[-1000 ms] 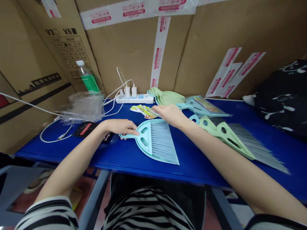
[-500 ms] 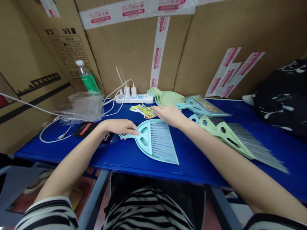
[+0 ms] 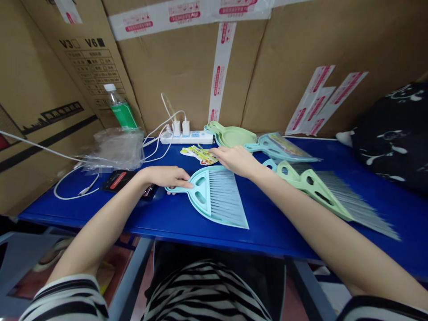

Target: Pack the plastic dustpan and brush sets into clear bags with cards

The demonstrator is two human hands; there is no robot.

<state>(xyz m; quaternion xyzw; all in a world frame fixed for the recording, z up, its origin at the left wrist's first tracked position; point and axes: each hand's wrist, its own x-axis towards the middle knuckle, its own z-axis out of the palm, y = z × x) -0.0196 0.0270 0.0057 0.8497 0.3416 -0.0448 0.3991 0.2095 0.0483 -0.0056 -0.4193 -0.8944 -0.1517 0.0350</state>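
Note:
My left hand (image 3: 171, 177) grips the handle end of a light-blue dustpan (image 3: 219, 219), with a matching hand brush (image 3: 207, 196) nested in it. The brush's bristles point right, toward the pan's straight edge. My right hand (image 3: 236, 160) reaches over the far rim of the pan, its fingers closed at the right edge of a printed yellow-green card (image 3: 198, 154). The card lies behind the dustpan; my fingers partly hide its edge.
Green dustpans (image 3: 238, 136) and a bagged blue set (image 3: 284, 148) lie behind my right hand. Green hand brushes (image 3: 321, 196) are to the right. A power strip (image 3: 187, 137), clear plastic bags (image 3: 115, 149), a bottle (image 3: 122, 111) and a black packet (image 3: 118, 179) stand or lie leftward.
Almost nothing differs. Both hands keep their places on the dustpan and the card; the whole view has shifted very slightly.

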